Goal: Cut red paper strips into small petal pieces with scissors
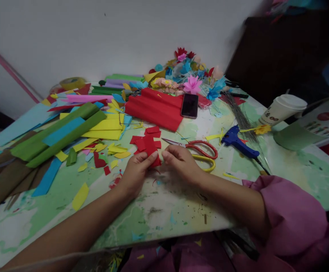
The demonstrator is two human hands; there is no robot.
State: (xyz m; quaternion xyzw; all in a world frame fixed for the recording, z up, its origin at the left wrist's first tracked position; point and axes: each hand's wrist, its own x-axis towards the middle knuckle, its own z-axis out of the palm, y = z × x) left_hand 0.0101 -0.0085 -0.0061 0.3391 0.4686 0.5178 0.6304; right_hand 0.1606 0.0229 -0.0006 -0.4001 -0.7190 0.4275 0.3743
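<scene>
My left hand pinches a strip of red crepe paper between thumb and fingers, just above the table. More small red paper pieces lie behind and beside that strip. Close to its right edge, my right hand has its fingers curled together; whatever is between the fingertips is hidden. Scissors rest right behind the right hand, with blades pointing left. A red handle loop and a yellow one show there, the yellow partly covered by the hand.
Red crepe paper and a phone lie behind the hands. Left are green rolls and yellow scraps. Right are a blue glue gun, wires and a lidded cup. Paper flowers pile up at the back.
</scene>
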